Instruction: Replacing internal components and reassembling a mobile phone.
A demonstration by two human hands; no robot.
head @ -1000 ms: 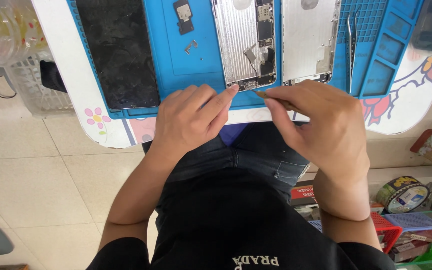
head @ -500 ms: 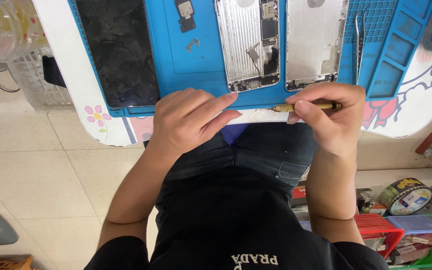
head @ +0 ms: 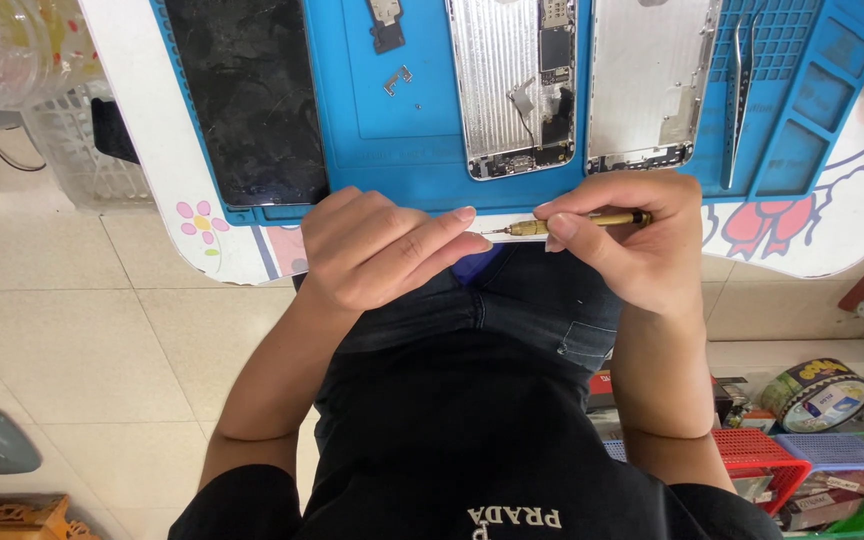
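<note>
Fingers (head: 564, 222) of the right hand (head: 632, 245) pinch a slim brass-coloured precision screwdriver (head: 567, 224), which lies level along the near edge of the blue silicone repair mat (head: 402, 130), its fine tip pointing toward the left hand (head: 377, 250). That hand is loosely curled, its outstretched index and middle fingertips meeting the tip just below the mat's near edge; whether anything tiny is held between them cannot be told.

To do this step well, I judge the driver should stay level and steady while the left fingertips work at the tip gently, close over the mat so nothing small drops to the floor.

On the mat, just beyond the driver, lies an opened silver phone chassis with exposed circuit parts (head: 514, 85), and to its right a bare silver metal back shell (head: 650, 80). Farther right on the mat rest thin steel tweezers (head: 739, 95). At the mat's left end sits a black cracked phone screen panel (head: 247, 100), with small dark loose components (head: 385, 25) between it and the chassis. The mat rests on a white table with flower decoration (head: 202, 225).
</note>
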